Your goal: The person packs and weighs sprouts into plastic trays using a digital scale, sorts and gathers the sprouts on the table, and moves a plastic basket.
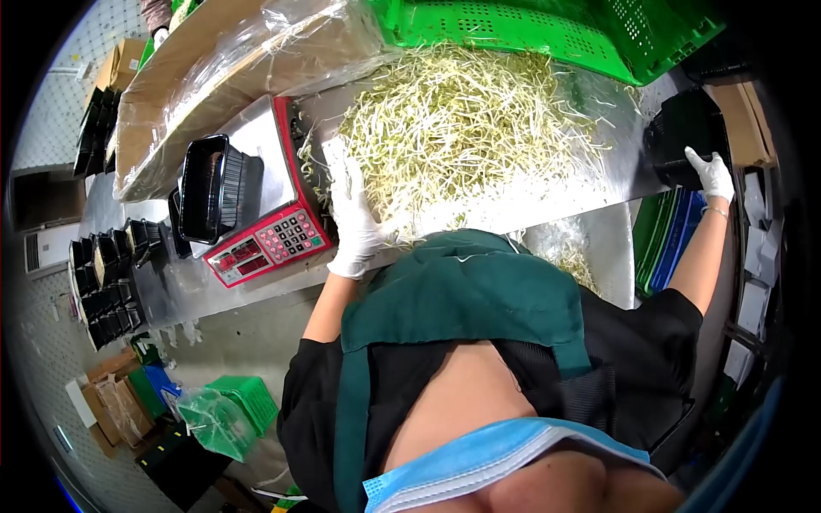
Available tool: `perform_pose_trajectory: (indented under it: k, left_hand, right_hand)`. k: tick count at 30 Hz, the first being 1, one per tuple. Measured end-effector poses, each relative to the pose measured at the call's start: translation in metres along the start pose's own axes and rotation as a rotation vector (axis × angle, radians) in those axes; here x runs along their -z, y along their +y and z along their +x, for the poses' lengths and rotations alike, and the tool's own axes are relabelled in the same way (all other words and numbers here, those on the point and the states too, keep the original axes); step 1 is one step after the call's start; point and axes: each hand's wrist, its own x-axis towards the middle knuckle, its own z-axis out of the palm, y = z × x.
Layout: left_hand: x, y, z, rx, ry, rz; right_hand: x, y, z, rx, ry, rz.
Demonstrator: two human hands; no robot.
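My left hand, in a white glove, lies along the left edge of a loose heap of bean sprouts on the metal table. Its fingers are stretched out and nothing shows in them. At the far right, my gloved right hand is at the near edge of a stack of black plastic trays. Its thumb and a finger are spread apart; whether it grips a tray does not show. Left of my left hand stands a red weighing scale, with a black tray on its plate.
A green perforated crate stands behind the sprouts. Plastic film hangs over a cardboard box at the back left. Several black trays line the table's left end. Blue and green crates sit below the right side.
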Motion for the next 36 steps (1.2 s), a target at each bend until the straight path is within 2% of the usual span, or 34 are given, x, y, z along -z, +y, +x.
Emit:
perform_pose_trajectory:
  k: [2,4,5,6,8,9,10,11,12,13,14,15,16,17,18,19,20,22,24,25,26,28,29,30,32,34,35,36]
  left_hand:
    - [-0.012,-0.005,0.0,-0.073,0.076,0.072]
    - [-0.025,-0.001,0.019,-0.025,0.099,0.066]
    - [-0.034,0.001,0.033,0.027,0.133,0.06]
    - [-0.042,0.003,0.048,-0.011,0.17,0.011]
    - [-0.056,-0.02,0.061,-0.192,0.045,-0.163]
    - [-0.053,-0.024,0.062,-0.193,0.042,-0.169]
    - [-0.048,-0.025,0.065,-0.192,-0.007,-0.141]
    - [-0.042,-0.023,0.067,-0.191,-0.054,-0.111]
    - [-0.033,-0.014,0.069,-0.191,-0.054,-0.11]
    - [-0.02,-0.003,0.069,-0.008,-0.018,-0.053]
    - [-0.011,0.002,0.068,0.182,0.017,0.005]
    - [-0.011,-0.003,0.077,0.278,-0.024,-0.009]
    - [-0.024,-0.025,0.087,0.185,-0.044,-0.146]
    - [-0.031,-0.024,0.096,0.143,-0.11,-0.078]
    - [-0.038,-0.015,0.102,0.099,-0.177,-0.011]
    - [-0.038,0.0,0.111,-0.019,-0.169,-0.084]
    - [-0.053,-0.007,0.112,-0.228,-0.049,-0.142]
    - [-0.033,0.027,0.104,0.053,-0.131,-0.236]
    - [-0.024,0.028,0.079,-0.104,-0.008,-0.31]
    - [-0.018,0.025,0.071,-0.161,0.04,-0.403]
    - [-0.008,0.026,0.079,-0.16,0.045,-0.397]
    - [0.016,0.037,0.091,-0.227,0.049,-0.321]
    - [0.013,0.028,0.102,-0.121,-0.021,-0.387]
    - [0.009,0.026,0.119,0.037,-0.087,-0.28]
    - [-0.015,0.011,0.15,0.128,-0.128,-0.228]
    - [-0.04,0.0,0.166,0.104,-0.219,-0.157]
    - [-0.027,0.012,0.168,0.139,-0.388,-0.353]
    - [-0.037,0.009,0.155,0.057,-0.319,-0.197]
  right_hand:
    - [-0.009,0.007,0.009,0.027,-0.038,0.115]
    - [-0.03,0.019,0.014,0.405,0.126,-0.175]
    - [-0.042,0.025,0.016,0.408,0.251,-0.034]
    - [-0.045,0.032,0.022,0.593,0.147,0.129]
    - [-0.005,-0.012,-0.028,0.23,-0.127,0.816]
    - [0.013,-0.036,-0.053,0.226,-0.009,0.704]
    - [0.008,-0.043,-0.054,0.271,-0.024,0.644]
    - [0.041,-0.076,-0.087,0.283,0.019,0.34]
    - [0.05,-0.097,-0.108,0.443,0.393,0.038]
    - [0.051,-0.111,-0.115,0.723,0.758,0.228]
    - [0.061,-0.137,-0.134,0.778,0.681,0.454]
    - [0.052,-0.16,-0.148,0.82,0.442,0.831]
    - [0.029,-0.181,-0.149,0.941,0.331,0.958]
    - [0.012,-0.205,-0.151,0.946,0.054,0.987]
    - [-0.01,-0.228,-0.15,0.951,0.096,0.721]
    - [-0.042,-0.247,-0.139,0.953,0.068,0.868]
    - [-0.065,-0.261,-0.138,0.849,0.094,0.773]
    - [-0.095,-0.276,-0.126,0.947,0.071,1.027]
    - [-0.098,-0.273,-0.133,0.738,-0.219,1.316]
    - [-0.079,-0.272,-0.144,0.782,-0.22,1.359]
    - [-0.059,-0.276,-0.151,0.878,-0.349,1.576]
    - [-0.017,-0.297,-0.147,1.019,-0.585,1.505]
    - [-0.001,-0.315,-0.139,1.123,-0.555,1.366]
    - [0.013,-0.339,-0.127,1.228,-0.514,1.225]
    - [0.029,-0.388,-0.113,1.111,-0.349,0.675]
    - [0.01,-0.429,-0.103,1.017,-0.368,0.631]
    - [-0.014,-0.443,-0.09,1.117,-0.572,0.705]
    - [-0.028,-0.445,-0.086,1.159,-0.731,0.712]
